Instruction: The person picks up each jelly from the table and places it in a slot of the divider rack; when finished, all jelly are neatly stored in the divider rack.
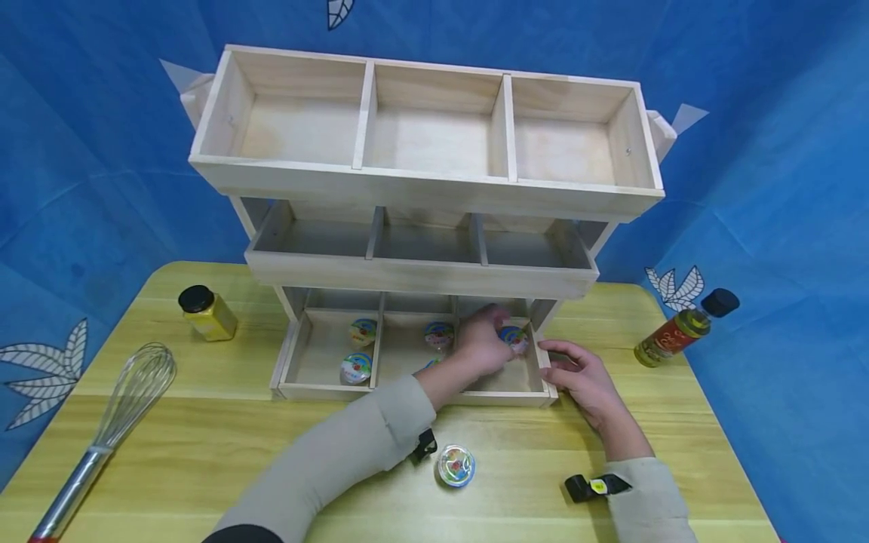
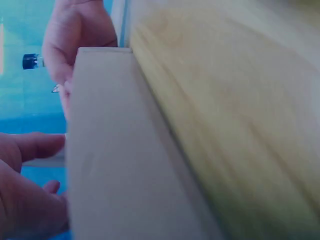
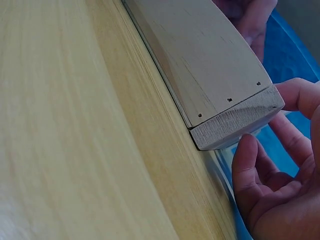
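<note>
My left hand [image 1: 483, 344] reaches into the right compartment of the bottom tray [image 1: 407, 394] of a pale wooden three-tier rack. Its fingers and thumb pinch a small round cup with a colourful printed lid [image 1: 516, 339]. My right hand [image 1: 582, 377] is at the tray's right front corner, fingertips against the outer side wall. In the right wrist view its thumb and fingers [image 3: 295, 95] lie loosely around that wooden corner. Similar cups lie in the left compartment [image 1: 356, 368] and the middle one [image 1: 438, 335], one partly hidden by my left forearm.
On the table before the rack lies another small cup [image 1: 455, 465]. A whisk [image 1: 125, 407] and a black-capped yellow jar [image 1: 208, 313] are at the left. A dark-capped bottle [image 1: 682, 329] stands at the right. The upper tiers [image 1: 421, 275] overhang the bottom tray.
</note>
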A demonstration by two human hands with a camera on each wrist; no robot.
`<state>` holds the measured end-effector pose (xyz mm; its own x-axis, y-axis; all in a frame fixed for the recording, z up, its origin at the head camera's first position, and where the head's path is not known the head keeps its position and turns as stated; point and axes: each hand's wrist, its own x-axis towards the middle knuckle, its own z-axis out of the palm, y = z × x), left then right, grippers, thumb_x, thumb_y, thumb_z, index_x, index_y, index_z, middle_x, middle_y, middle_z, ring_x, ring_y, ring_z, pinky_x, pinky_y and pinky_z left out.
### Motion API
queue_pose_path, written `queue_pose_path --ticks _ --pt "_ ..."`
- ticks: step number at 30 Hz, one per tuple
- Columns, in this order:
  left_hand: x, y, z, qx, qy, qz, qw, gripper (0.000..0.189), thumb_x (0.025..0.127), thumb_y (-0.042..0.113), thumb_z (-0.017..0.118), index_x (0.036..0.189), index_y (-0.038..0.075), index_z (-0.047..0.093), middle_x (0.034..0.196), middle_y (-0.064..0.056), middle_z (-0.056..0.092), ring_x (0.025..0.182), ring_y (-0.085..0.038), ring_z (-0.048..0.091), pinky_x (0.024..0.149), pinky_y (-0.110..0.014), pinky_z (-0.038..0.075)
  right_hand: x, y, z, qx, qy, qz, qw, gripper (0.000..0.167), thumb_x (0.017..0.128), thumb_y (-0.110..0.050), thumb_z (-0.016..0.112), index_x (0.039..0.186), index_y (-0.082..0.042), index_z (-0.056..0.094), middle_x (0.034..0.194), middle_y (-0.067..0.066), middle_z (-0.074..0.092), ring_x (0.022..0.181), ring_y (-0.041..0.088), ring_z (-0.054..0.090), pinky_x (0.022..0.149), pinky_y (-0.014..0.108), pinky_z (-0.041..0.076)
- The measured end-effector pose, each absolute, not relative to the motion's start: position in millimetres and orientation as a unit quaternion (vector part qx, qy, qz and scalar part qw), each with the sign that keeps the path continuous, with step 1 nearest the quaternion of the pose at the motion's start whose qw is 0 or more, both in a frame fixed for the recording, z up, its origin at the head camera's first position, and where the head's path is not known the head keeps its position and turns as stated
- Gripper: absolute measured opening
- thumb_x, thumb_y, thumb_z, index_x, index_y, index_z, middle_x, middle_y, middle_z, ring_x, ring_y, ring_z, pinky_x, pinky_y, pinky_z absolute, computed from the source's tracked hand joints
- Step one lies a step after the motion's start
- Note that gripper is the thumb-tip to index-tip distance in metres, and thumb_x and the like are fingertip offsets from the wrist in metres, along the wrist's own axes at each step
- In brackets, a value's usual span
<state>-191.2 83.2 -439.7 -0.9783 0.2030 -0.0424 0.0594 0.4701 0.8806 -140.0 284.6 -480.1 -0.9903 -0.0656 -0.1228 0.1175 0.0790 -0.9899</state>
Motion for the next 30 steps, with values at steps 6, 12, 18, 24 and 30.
queue_pose_path --ticks 6,12,18,24,30 --pt "-182.4 60.2 -423.8 0.159 0.826 0.531 0.103 0.056 0.078 -0.001 0.079 0.130 0.004 0.060 0.119 -0.012 0.064 0.106 -0.025 0.062 0.086 -0.024 0.051 -139.0 285.5 -481.1 0.021 0.735 -0.674 0.065 0.050 0.085 0.005 0.072 0.132 0.009 0.055 0.117 0.020 0.055 0.091 0.016 0.060 0.070 0.025 0.055" --pt "-165.8 32.0 -413.2 0.263 0.790 0.542 0.114 0.045 0.081 -0.007 0.073 0.125 0.000 0.062 0.112 -0.007 0.065 0.101 -0.022 0.063 0.086 -0.022 0.051 -139.3 285.4 -481.7 0.024 0.735 -0.674 0.066 0.051 0.085 0.004 0.073 0.132 0.010 0.054 0.119 0.018 0.054 0.093 0.017 0.060 0.072 0.026 0.055" --pt "-143.0 0.5 -411.8 0.351 0.748 0.540 0.161 0.039 0.080 -0.010 0.075 0.117 0.001 0.066 0.106 0.000 0.066 0.099 -0.014 0.063 0.087 -0.026 0.054 -140.7 283.9 -481.7 0.025 0.738 -0.671 0.065 0.051 0.085 0.005 0.072 0.132 0.010 0.054 0.120 0.021 0.053 0.092 0.016 0.059 0.072 0.025 0.054" --pt "-120.3 -24.3 -422.4 0.412 0.727 0.502 0.221 0.046 0.078 -0.007 0.078 0.121 0.004 0.066 0.115 0.002 0.065 0.107 -0.015 0.062 0.092 -0.026 0.052 -139.7 283.2 -479.6 0.021 0.741 -0.668 0.064 0.050 0.085 0.005 0.072 0.132 0.009 0.054 0.120 0.019 0.053 0.092 0.016 0.058 0.071 0.025 0.054" --pt "-109.4 -34.6 -439.0 0.491 0.756 0.382 0.204 0.057 0.073 0.007 0.085 0.126 0.011 0.066 0.124 0.011 0.060 0.114 -0.004 0.052 0.098 -0.023 0.044 -139.0 282.9 -479.2 0.023 0.743 -0.666 0.065 0.049 0.085 0.006 0.071 0.131 0.009 0.055 0.118 0.018 0.054 0.091 0.016 0.057 0.068 0.024 0.052"
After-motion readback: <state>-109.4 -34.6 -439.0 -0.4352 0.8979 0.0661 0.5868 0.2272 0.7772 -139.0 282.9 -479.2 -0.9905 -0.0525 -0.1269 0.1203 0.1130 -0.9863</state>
